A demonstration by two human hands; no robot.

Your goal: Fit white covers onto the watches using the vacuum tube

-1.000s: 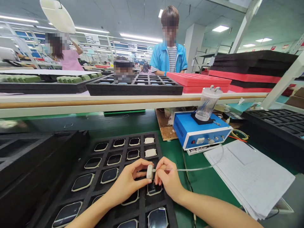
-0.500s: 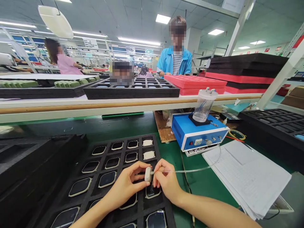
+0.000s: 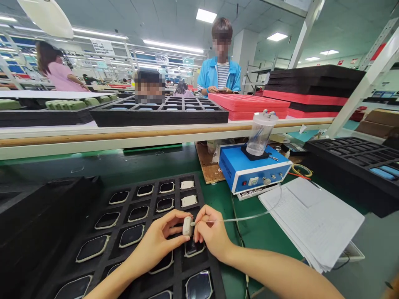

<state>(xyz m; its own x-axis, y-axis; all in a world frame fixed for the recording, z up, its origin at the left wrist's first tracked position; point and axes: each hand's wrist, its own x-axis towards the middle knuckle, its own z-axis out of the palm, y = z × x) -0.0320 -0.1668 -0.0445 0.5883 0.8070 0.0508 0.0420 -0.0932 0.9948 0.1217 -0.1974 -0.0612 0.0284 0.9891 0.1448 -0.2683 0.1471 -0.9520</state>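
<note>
A black foam tray (image 3: 218,276) of square watches spreads beneath both hands. Ahead and to the right of the right hand (image 3: 209,232) stands a blue benchtop suction unit (image 3: 232,166), its clear tube (image 3: 249,217) running back to that hand, whose thumb and forefinger pinch the end. Left of it, the left hand (image 3: 163,234) pinches a pale watch case (image 3: 187,226) between thumb and fingers, edge-on, above the tray. A small tip (image 3: 193,224) bridges the case and the right fingertips.

Right of the right hand, stacked papers (image 3: 324,232) carry faint marks, unreadable here; far beyond the left hand, a hanging sign (image 3: 102,47) bears dark characters too small to read.

The tray's near end is cut off below the hands, and the left hand and forearm cover several compartments. The case's far face is hidden.
</note>
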